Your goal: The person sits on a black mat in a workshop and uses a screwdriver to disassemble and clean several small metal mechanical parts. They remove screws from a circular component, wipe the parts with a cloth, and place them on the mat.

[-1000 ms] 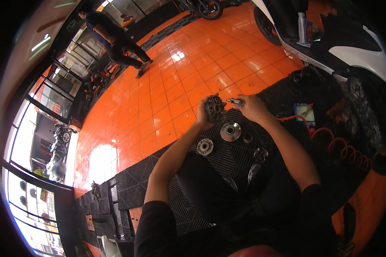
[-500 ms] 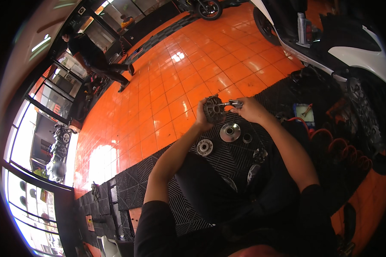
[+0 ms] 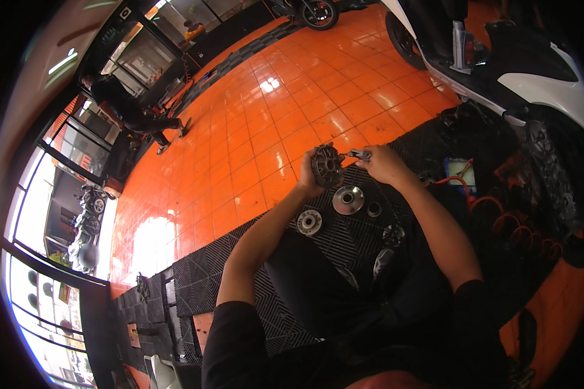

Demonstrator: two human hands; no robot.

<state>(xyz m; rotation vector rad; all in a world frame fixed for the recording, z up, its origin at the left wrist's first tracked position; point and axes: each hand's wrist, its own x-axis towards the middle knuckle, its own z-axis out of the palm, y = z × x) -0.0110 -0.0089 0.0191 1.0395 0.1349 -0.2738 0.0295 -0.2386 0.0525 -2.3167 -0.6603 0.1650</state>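
Note:
My left hand (image 3: 309, 174) grips a dark, ribbed round metal part (image 3: 328, 166) by its left side, like a scooter variator, holding it up above the mat. Its open, webbed face is turned toward my right hand (image 3: 381, 165). Those fingers are closed around a small silver tool (image 3: 359, 155) that looks like an air blow gun, its tip pointing left at the part with a small gap. Below my hands on the mat lie a shiny metal disc (image 3: 348, 200), a holed round plate (image 3: 309, 222) and a small dark ring (image 3: 374, 209).
A black ribbed mat (image 3: 207, 269) lies under me, over an orange tiled floor (image 3: 240, 149). To my right stand a white scooter (image 3: 545, 87), a tray with a brush (image 3: 459, 174) and a red coiled hose (image 3: 509, 223). Another person (image 3: 124, 107) is at the far left.
My right hand has drawn the tool slightly right, away from the round part. My left hand has turned the part's face a little. The other person has moved left, away from me.

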